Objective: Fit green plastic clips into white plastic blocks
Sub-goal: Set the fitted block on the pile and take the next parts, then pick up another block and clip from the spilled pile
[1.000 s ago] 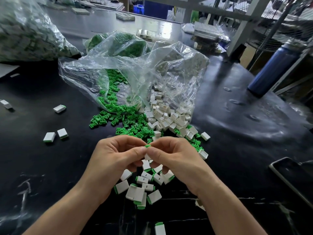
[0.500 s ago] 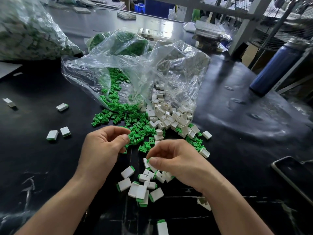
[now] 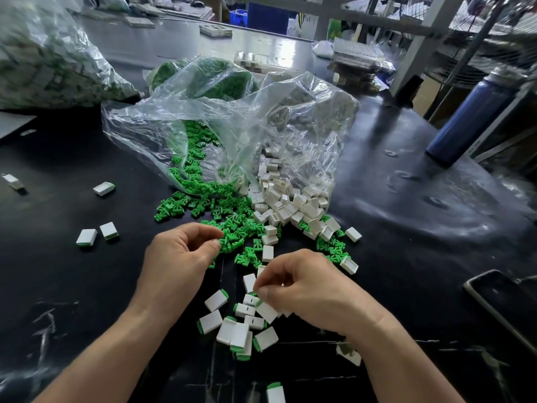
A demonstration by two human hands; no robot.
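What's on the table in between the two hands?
In the head view, loose green clips and a couple of white blocks lie between the left hand and the right hand, on the black table.

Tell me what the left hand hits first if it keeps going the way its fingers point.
Probably the loose green clips: the left hand points its fingertips right at the pile's near edge. Whether they already touch is unclear.
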